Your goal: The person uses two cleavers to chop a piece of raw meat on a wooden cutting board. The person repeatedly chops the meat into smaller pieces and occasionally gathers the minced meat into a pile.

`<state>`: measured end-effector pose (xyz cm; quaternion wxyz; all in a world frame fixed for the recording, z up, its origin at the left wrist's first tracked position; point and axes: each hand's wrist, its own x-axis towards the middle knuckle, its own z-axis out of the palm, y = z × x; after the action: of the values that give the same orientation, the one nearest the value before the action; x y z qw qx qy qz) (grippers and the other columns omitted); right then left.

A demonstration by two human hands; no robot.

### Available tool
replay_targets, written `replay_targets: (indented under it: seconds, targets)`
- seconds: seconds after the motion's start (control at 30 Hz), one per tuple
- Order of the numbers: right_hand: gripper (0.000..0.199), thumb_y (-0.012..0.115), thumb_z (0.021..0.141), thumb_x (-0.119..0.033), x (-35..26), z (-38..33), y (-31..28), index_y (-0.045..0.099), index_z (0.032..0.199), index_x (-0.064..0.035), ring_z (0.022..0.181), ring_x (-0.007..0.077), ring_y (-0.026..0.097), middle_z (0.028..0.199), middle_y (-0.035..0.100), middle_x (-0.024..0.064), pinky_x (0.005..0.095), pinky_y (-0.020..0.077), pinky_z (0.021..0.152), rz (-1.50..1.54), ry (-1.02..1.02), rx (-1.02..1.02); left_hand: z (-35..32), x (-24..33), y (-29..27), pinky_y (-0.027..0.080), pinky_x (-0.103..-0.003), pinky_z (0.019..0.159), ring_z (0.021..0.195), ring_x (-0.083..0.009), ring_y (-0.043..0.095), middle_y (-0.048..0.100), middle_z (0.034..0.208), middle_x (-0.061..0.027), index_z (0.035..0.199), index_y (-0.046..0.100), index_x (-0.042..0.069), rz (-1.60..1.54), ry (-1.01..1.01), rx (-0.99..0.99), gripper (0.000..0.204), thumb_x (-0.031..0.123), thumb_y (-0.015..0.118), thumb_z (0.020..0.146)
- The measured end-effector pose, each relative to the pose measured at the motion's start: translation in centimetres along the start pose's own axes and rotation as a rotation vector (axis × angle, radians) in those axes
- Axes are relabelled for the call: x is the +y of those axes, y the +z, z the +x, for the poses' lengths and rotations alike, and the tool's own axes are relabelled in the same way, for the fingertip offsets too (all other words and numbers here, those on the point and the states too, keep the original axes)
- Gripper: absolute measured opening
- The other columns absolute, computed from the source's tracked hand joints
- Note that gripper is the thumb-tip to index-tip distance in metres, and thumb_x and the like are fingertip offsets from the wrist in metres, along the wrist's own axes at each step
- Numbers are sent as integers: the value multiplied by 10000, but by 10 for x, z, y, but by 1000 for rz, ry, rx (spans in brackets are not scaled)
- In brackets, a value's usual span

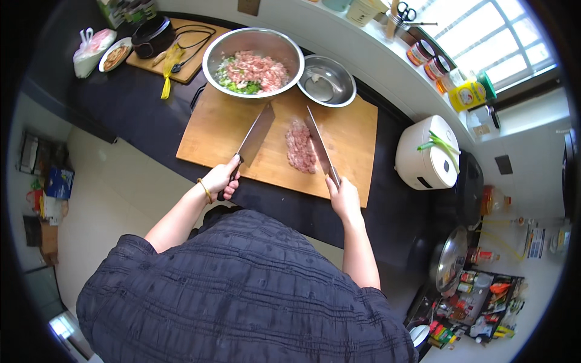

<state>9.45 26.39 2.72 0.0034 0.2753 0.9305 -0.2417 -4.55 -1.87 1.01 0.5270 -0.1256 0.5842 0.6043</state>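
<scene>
A strip of pink minced meat (300, 146) lies on a wooden cutting board (218, 130). My left hand (221, 179) grips the handle of a cleaver (255, 134), its blade raised over the board left of the meat. My right hand (344, 196) grips a second cleaver (319, 140), whose blade rests along the right side of the mince. A gold bangle sits on my left wrist.
A large steel bowl (253, 60) of chopped meat and greens stands behind the board, a smaller steel bowl (327, 80) beside it. A white rice cooker (427, 154) with green onion on top sits to the right. Jars line the windowsill. A second board (187, 66) holds a black pot.
</scene>
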Motion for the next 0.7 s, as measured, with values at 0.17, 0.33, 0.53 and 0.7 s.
replay_targets:
  seconds: [0.17,0.33,0.53,0.7]
  targets:
    - [301,458,903,-325,27,-61,8,468,755,-64,348,50,364,487,420,-14,213,299,313,935,368,-22,0,5,0,236,-213,341,365,-60,250,329,493,30,713,393,116,10,-27,5,504,604,371,835]
    - [433,389,873,-520,81,-108,13,422,776,-99,335,91,328,489,391,14,222,283,313,1280,651,57,1,6,-5,232,-216,343,365,-61,248,325,494,31,722,394,115,39,-25,-16,505,606,370,834]
    - [459,380,862,-552,95,-115,37,399,748,-108,342,90,291,481,354,5,227,261,328,1375,828,1,3,9,-9,233,-215,343,365,-63,246,329,494,25,725,398,112,46,-40,-28,507,606,372,834]
    - [428,402,878,-498,49,-69,66,403,717,-101,339,90,306,472,355,0,229,267,320,1261,716,-183,6,11,-12,249,-225,351,370,-71,270,340,496,15,699,395,105,34,-36,-48,509,598,405,827]
